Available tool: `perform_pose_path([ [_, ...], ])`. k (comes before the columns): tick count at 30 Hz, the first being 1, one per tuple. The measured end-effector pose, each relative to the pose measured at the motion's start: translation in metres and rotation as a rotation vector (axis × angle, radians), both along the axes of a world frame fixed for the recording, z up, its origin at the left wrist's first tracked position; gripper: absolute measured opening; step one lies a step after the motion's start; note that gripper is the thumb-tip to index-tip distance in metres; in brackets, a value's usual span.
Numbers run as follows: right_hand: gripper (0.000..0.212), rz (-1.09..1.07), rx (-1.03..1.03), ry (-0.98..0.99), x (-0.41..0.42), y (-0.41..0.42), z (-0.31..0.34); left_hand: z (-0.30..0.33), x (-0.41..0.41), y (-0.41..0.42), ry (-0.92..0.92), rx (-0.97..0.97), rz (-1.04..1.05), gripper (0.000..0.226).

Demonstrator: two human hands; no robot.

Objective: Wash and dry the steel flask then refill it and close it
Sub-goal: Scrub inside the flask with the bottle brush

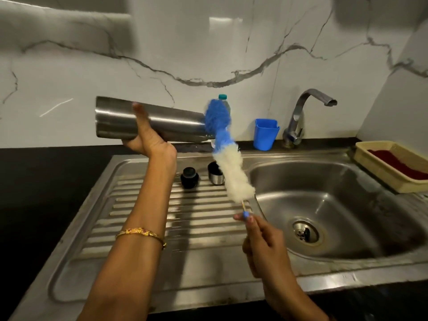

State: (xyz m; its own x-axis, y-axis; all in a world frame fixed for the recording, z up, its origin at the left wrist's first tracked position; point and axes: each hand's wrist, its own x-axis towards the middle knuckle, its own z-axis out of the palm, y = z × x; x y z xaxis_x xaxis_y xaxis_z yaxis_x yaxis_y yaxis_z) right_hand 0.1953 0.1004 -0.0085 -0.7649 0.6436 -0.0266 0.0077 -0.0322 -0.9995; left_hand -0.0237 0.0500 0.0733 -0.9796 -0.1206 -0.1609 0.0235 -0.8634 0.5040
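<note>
Two hands engaged above the steel sink (148, 283). Left hand (148, 140) wrapped around steel flask (162, 121), held horizontal over the drainboard, mouth toward the tap (303, 112). Right hand (264, 242) clenched on bottle brush (228, 167) handle; blue tip at the flask mouth.

Under the gripping left hand (148, 137), a black stopper (189, 177) and steel cup (215, 173) are standing on the ribbed drainboard (148, 218); past the right hand (261, 242), the sink basin (342, 205) is lying open, with the tap (308, 112) arching behind
</note>
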Motion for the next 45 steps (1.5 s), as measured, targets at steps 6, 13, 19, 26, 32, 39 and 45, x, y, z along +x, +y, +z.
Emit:
perform_pose_path([
  [6, 0.026, -0.035, 0.027, -0.015, -0.021, 0.017, 0.009, -0.012, 0.0, 0.006, -0.109, 0.12, -0.22, 0.073],
  [13, 0.025, -0.055, -0.075, -0.047, -0.013, 0.013, -0.001, -0.048, 0.009, 0.017, -0.193, 0.111, -0.19, 0.063],
  [19, 0.025, 0.004, 0.035, -0.087, -0.001, 0.006, -0.013, -0.048, 0.0, 0.022, -0.202, 0.0, -0.132, 0.081],
  [26, 0.027, -0.079, 0.016, -0.022, -0.006, 0.019, -0.008, -0.051, -0.004, 0.011, -0.073, 0.148, -0.216, 0.045],
  [32, 0.026, -0.054, 0.043, -0.017, -0.002, 0.016, -0.013, -0.048, -0.001, 0.015, -0.098, -0.003, -0.225, 0.094],
  [39, 0.028, -0.027, -0.161, -0.073, -0.002, 0.02, -0.009, -0.042, -0.004, 0.018, -0.052, -0.024, -0.178, 0.077],
  [45, 0.03, 0.038, -0.068, -0.095, 0.02, 0.018, -0.011, -0.033, -0.001, 0.018, -0.106, 0.057, -0.104, 0.06],
])
